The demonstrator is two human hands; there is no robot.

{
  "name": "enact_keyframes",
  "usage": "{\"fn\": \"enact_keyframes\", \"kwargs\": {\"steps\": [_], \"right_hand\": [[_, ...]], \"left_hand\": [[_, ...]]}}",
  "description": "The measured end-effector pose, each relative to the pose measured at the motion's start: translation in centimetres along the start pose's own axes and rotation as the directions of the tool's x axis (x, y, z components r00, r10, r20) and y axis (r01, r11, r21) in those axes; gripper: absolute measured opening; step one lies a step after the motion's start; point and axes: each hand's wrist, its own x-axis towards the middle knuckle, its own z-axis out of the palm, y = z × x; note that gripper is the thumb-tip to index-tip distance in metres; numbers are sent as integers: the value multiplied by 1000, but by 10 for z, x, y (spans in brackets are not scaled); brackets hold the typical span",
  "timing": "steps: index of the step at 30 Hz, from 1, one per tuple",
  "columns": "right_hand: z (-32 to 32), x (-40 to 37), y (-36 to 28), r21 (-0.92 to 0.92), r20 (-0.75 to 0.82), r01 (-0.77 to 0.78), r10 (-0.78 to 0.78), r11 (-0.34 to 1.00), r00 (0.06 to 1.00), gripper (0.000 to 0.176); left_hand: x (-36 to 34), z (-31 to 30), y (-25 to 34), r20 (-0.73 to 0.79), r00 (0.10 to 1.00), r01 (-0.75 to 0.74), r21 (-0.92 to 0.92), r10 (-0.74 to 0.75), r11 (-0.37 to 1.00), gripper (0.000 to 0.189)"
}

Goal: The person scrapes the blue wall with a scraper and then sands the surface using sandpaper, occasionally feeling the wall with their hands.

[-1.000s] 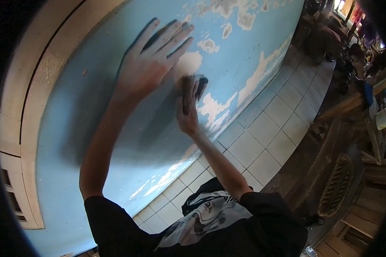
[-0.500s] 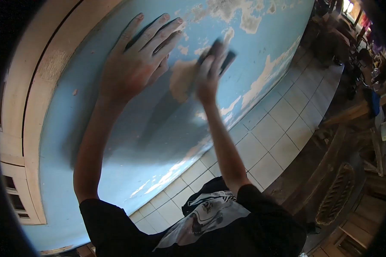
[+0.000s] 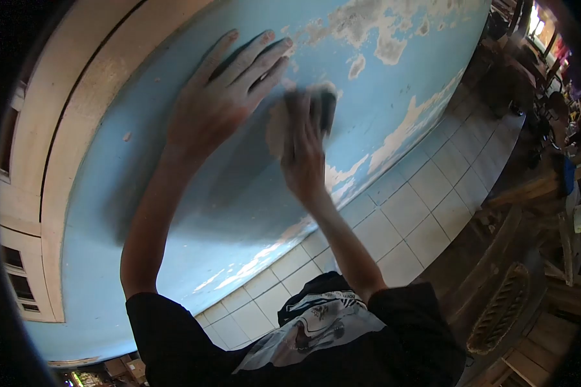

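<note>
A blue wall [image 3: 239, 187] fills the middle of the view, with pale patches [image 3: 390, 48] where its paint is gone. My left hand [image 3: 229, 97] lies flat against it at the upper left, fingers spread and empty. To its right, my right hand [image 3: 306, 142] presses a dark block [image 3: 328, 109] against the wall. Motion blurs the block and the fingers around it. Beside the right hand a beige bare patch [image 3: 275, 129] shows, partly covered by the hand and its shadow.
A cream wooden frame [image 3: 77, 135] borders the wall at the left. White tiles [image 3: 410, 193] run below the wall. On the right are a carved wooden piece [image 3: 500, 309], wooden beams and dim clutter.
My right hand has moved slightly left and down over the wall with the dark block, now covering more of the beige patch. My left hand stays flat on the wall; the view has shifted a little.
</note>
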Motion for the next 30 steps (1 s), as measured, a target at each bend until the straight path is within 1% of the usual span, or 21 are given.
{"fn": "enact_keyframes", "kwargs": {"steps": [1,2,3,5,6,9,10,12,13,16,18,19,21,22,23,24,25,27,28,29,30], "right_hand": [[-1,-9,-3,-57,65,-31,34,998,997,57],[-3,-10,1,-186,62,37,-26,982,998,46],[-7,-5,2,-187,70,25,-12,982,997,46],[-15,29,8,-179,-62,91,-103,980,993,46],[-20,46,7,-26,-75,46,-48,999,996,47],[-28,37,25,-168,-2,117,-119,979,993,47],[-27,14,29,-66,36,58,-56,996,998,50],[0,-61,58,-24,28,-116,117,993,993,57],[0,-79,43,-137,56,-1,9,991,998,57],[7,-112,38,-132,167,21,1,991,986,53],[7,-107,62,-88,121,2,9,996,993,54],[11,-108,67,413,166,-573,560,708,812,54],[16,-98,72,223,-79,-263,286,939,955,56],[16,-97,59,-24,-21,-154,153,988,988,57],[17,-99,43,-264,66,-18,36,964,997,59],[16,-101,31,-100,158,-79,94,992,983,62],[9,-100,41,-105,155,-83,99,991,983,62],[-1,-99,75,-236,156,68,-31,969,987,61],[5,-102,85,168,23,-404,407,899,913,59],[13,-112,89,164,29,-407,408,898,912,59],[23,-110,85,19,-6,-263,263,965,965,57]], "left_hand": [[1,0,-2,-2,1000,3,6,-3,1000,42],[3,-1,-2,-12,1000,20,-19,-20,1000,41],[2,-2,2,-17,999,32,-53,-33,998,39],[1,-1,3,22,999,42,-76,-41,996,43],[0,-1,3,60,997,56,-88,-51,995,47],[1,0,3,-31,998,46,-77,-49,996,36],[1,-2,3,-26,999,46,-77,-48,996,36],[3,-7,4,59,998,29,-52,-26,998,48],[5,-14,1,65,998,28,-58,-24,998,48],[13,-30,-6,74,994,-76,7,75,997,40],[10,-29,-8,88,995,-34,-136,47,990,42],[9,-29,-9,99,994,-27,-132,40,991,42],[9,-29,-8,91,993,-67,-90,75,994,40],[9,-28,-8,89,993,-65,-92,73,994,40],[10,-28,-8,83,995,-52,-103,60,993,41],[11,-27,-7,77,996,-40,-115,49,993,41],[13,-27,-7,73,996,-44,-119,53,992,41],[11,-29,-7,94,995,-25,-151,39,988,39],[8,-24,-5,99,994,-23,-157,39,987,39],[5,-15,-2,40,999,0,-167,6,986,38],[10,-15,-2,-26,999,23,-169,-27,985,37]]}}
